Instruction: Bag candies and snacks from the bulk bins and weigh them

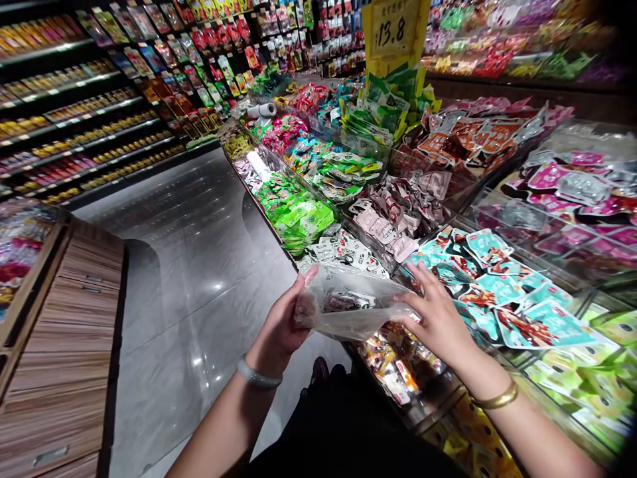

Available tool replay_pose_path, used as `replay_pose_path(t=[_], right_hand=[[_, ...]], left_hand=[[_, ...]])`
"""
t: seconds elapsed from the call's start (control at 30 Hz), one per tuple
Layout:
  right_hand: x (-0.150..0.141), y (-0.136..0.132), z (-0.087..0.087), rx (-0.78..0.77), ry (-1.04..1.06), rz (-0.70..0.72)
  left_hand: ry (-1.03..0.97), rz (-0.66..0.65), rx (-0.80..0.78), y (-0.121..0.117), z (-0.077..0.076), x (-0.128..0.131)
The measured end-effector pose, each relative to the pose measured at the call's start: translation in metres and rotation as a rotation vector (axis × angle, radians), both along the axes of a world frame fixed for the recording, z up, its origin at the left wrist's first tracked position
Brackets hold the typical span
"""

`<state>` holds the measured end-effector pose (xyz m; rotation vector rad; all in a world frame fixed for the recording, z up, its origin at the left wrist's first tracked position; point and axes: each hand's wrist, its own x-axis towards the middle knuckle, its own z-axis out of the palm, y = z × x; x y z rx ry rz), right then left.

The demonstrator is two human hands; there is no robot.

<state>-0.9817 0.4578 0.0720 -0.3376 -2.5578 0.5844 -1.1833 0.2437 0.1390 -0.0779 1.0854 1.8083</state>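
Note:
A clear plastic bag [348, 325] is stretched between my two hands, with a few dark and white packets [348, 300] showing through it. My left hand [286, 315] grips the bag's left end, the thumb on top. At the other end, my right hand [438, 315] has its fingers on the bag's edge, the upper finger raised off it. Just beyond the bag lie white-and-black snack packets [343, 251] in a bin. Teal snack packets [517, 295] are piled beside my right hand, and small orange-and-white packets [398, 372] lie below it.
Clear-walled bins run away from me, holding green packets [303, 219], brown packets [398, 212] and pink packets [572, 182]. A roll of plastic bags [261, 111] and a yellow price sign [393, 36] stand farther back. On the left are grey floor [189, 292], a wooden cabinet [74, 332] and stocked shelves [74, 103].

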Motion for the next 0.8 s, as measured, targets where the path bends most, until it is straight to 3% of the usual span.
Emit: replay_pose_path(t=[0.1,0.17,0.33,0.43,0.5,0.67,0.8], right_hand=[[0.001,-0.004,-0.009,-0.257,0.081,-0.025],[0.004,-0.015,-0.002,-0.39,0.183,-0.043],[0.033,-0.063,0.049,-0.543,0.43,0.016],[0.068,-0.098,0.076,-0.516,0.497,0.034],[0.093,-0.125,0.086,-0.457,0.514,0.043],[0.143,-0.206,0.081,-0.472,0.542,-0.045],[0.173,-0.284,0.06,-0.741,0.554,-0.174]], left_hand=[[0.053,0.034,-0.03,-0.001,0.004,0.009],[0.12,0.126,-0.094,-0.006,0.012,0.018],[0.424,0.348,-0.131,-0.045,0.051,0.047],[0.63,0.378,-0.157,-0.087,0.074,0.068],[0.793,0.408,-0.209,-0.119,0.08,0.08],[0.97,0.439,-0.349,-0.204,0.068,0.105],[0.794,0.303,-0.286,-0.276,0.05,0.135]])
